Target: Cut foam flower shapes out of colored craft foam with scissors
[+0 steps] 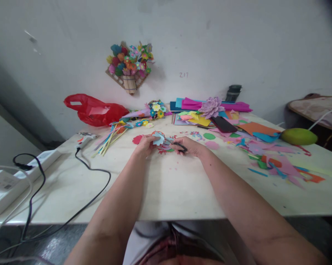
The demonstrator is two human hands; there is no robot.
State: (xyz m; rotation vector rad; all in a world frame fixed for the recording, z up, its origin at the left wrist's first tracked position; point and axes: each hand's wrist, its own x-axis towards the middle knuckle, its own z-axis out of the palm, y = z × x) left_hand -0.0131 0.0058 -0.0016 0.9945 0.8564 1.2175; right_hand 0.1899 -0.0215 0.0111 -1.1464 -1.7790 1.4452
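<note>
We see both hands meeting at the middle of the table (166, 191), toward its far half. The left hand (144, 144) pinches a pale blue paper flower (158, 138) between thumb and fingertips, holding it just above the tabletop. The right hand (189, 146) is closed around black-handled scissors (179, 145), whose blades point left toward the flower's edge; whether the blades touch the paper we cannot tell.

Just beside the left hand, on its left, lies a red paper cutout (137, 139). Small red and green scraps sit beneath and between the hands. A green paper circle (209, 136) lies just past the right hand, a pink one (212, 145) right of it.

Far left on the table: a red plastic bag (96, 109) against the wall, and a glue gun (84, 139) with its black cord (94, 170) trailing toward the near edge. A bundle of coloured sticks (110, 139) lies between glue gun and hands.

Far right of centre: a stack of coloured paper sheets (199, 110) topped by a lilac paper flower (210, 107), a black phone (223, 124) near it, and loose paper offcuts (278, 162) spread to the right. A green oval object (298, 136) rests at the right end. A paper bouquet (129, 64) hangs on the wall. A white power strip (19, 176) sits at the left edge.
</note>
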